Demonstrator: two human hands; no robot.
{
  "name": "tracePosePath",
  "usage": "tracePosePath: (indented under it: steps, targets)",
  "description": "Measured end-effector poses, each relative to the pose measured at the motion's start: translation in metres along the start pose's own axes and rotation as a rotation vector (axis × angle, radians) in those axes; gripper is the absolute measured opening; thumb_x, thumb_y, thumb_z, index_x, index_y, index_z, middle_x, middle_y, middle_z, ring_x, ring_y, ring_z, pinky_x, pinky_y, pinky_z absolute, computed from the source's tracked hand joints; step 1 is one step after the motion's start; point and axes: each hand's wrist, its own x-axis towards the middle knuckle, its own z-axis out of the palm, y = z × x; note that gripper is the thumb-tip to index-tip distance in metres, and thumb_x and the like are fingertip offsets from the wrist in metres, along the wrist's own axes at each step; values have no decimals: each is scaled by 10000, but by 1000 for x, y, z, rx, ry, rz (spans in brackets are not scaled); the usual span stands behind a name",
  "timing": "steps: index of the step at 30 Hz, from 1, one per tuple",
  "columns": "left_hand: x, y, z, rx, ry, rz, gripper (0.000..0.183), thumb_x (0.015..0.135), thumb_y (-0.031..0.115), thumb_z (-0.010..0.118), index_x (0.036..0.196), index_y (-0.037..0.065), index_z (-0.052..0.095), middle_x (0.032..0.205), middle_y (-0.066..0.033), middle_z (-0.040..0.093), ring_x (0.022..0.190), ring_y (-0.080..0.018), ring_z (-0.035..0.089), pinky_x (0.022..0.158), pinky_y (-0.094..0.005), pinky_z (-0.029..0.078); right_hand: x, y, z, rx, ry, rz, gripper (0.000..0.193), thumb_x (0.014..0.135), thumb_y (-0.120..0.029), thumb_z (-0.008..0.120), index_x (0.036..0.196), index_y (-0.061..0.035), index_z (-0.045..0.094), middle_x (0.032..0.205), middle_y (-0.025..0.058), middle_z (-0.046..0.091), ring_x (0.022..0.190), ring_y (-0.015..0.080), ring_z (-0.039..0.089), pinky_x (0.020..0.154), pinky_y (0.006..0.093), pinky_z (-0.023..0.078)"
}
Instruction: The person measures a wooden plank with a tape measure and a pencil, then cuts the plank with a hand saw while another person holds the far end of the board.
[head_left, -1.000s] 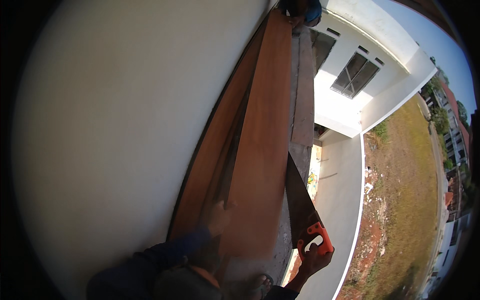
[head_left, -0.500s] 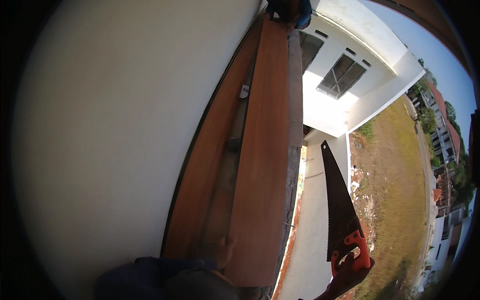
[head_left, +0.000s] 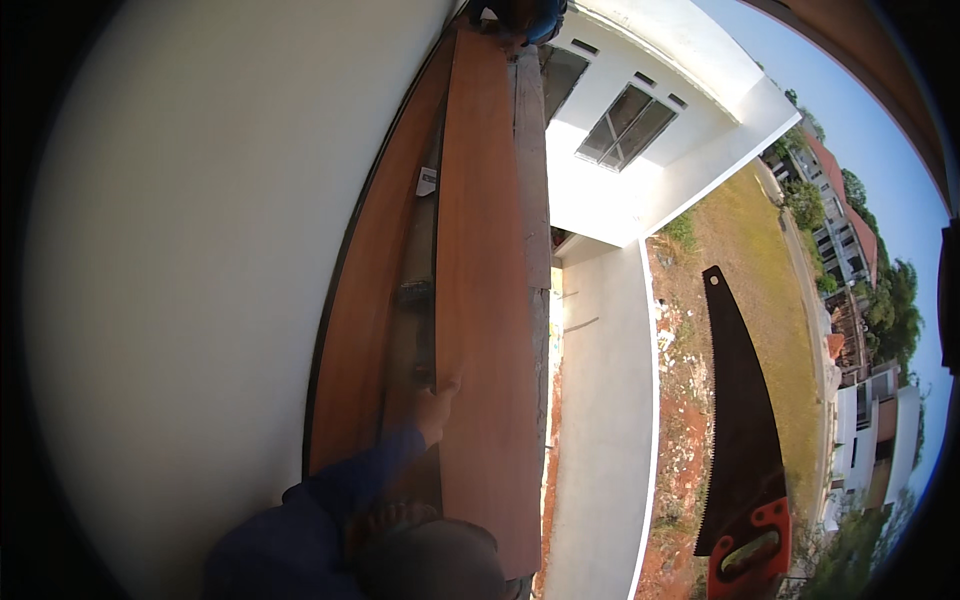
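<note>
Board: long, flat strip [head_left: 490, 250], red-brown, smooth w/ faint wood grain, straight edges; runs from top centre to bottom centre of frame.
2nd board: similar brown strip [head_left: 365, 300], left of it, up against the wall, edge bowed by the lens.
L hand: bare hand [head_left: 433, 412], slightly blurred, lower centre; touches board's left edge, finger over its face. Can't tell if it's clamped or just resting. Sleeve [head_left: 375, 470]: dk blue cloth.
Saw: lower right of frame [head_left: 745, 430], tip up; dk, tapering blade, fine teeth down left edge, round hole nr tip. Handle [head_left: 770, 514]: red, looped, cut by lower edge.
R hand: out of sight at bottom edge; can't tell its grip.
Gap btwn boards: small white piece [head_left: 427, 181] up top, dk lump [head_left: 415, 292] lower.
Wall: off-white, smooth, fills left side [head_left: 200, 250].
Right of board: grey-brown plank [head_left: 532, 170], rough grey ledge [head_left: 540, 330].
Top centre: co-worker [head_left: 535, 20], partly cut off, nr board's far end.
</note>
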Motion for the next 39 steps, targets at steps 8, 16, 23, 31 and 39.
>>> tracePosePath:
  steps: [8,16,23,31,39]
  targets:
    - [-95,19,25,-195,-85,-85,473,954,247,654,1309,-39,529,1253,-172,604,1150,-293,584,999,-413,446,69,48,21,-236,-198,61,229,912,-159,681,1083,-82,549,952,11,602,880,133,598,741,375,551]
    - [-167,-14,35,-219,-226,-307,684,947,436,631,1365,-83,477,1299,-210,586,1216,-313,552,1030,-391,410,98,186,45,-759,-542,-133,379,829,-43,698,1138,5,483,1107,166,683,997,225,677,860,341,538]
    - [-181,-70,41,-289,-6,-322,524,903,312,712,1238,-68,578,1165,-181,646,1062,-322,618,942,-414,440,61,211,44,-862,-568,-39,331,838,-180,687,1069,0,533,926,80,614,827,156,596,742,310,503]
    - [-187,-72,51,-323,-133,-172,496,949,322,660,1284,-31,562,1159,-158,644,1041,-292,622,940,-408,448,69,207,18,-867,-627,17,245,815,-117,684,990,3,561,827,35,578,738,120,553,687,290,490]
    - [69,72,53,-222,-244,-1,635,885,451,714,1201,-76,556,1156,-188,635,1009,-293,656,839,-424,531,48,213,29,-990,-574,-64,229,823,-132,685,971,-2,570,785,120,651,703,203,628,668,354,508]
